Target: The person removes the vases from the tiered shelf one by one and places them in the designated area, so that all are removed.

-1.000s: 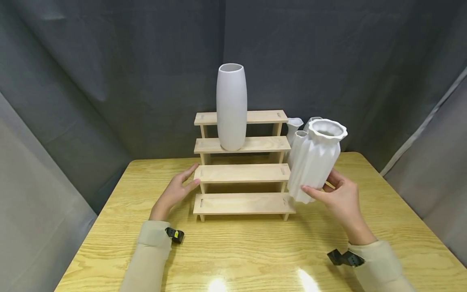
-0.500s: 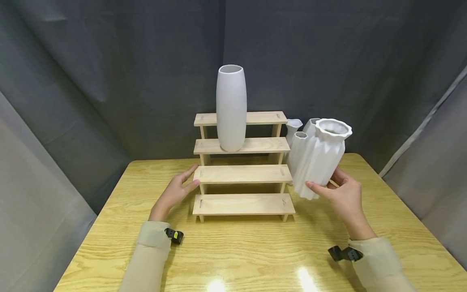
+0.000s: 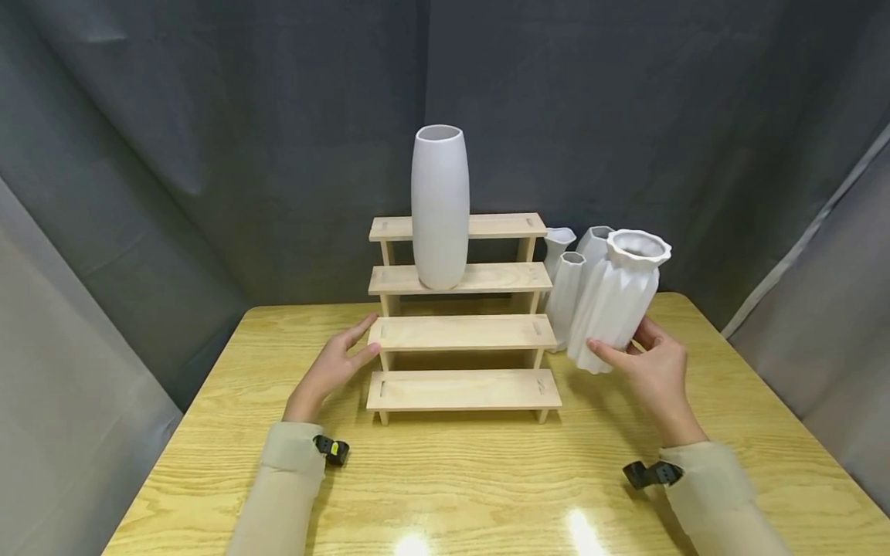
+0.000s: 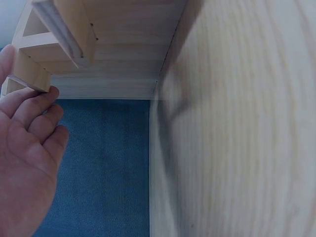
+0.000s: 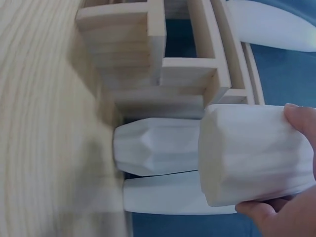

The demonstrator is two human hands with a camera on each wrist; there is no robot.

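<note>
My right hand (image 3: 657, 374) grips a white fluted vase (image 3: 615, 309) with a scalloped rim, low on its body. The vase leans to the right, and its base (image 5: 210, 155) shows off the table in the right wrist view. My left hand (image 3: 330, 367) holds the left end of a four-step wooden display stand (image 3: 462, 332), thumb at the front edge of the second step from the bottom. In the left wrist view its fingers (image 4: 42, 116) curl against the wood. A tall smooth white vase (image 3: 441, 208) stands on the second step from the top.
Right of the stand, a slim ribbed white vase (image 3: 565, 301), a flared-neck vase (image 3: 556, 247) and a faceted vase (image 3: 593, 247) stand close together, partly behind the held one. Dark curtains (image 3: 313, 139) hang behind the wooden table (image 3: 445, 479).
My right hand has carried the fluted vase a little to the right, away from the stand, uncovering more of the slim vases. The left hand stays on the stand.
</note>
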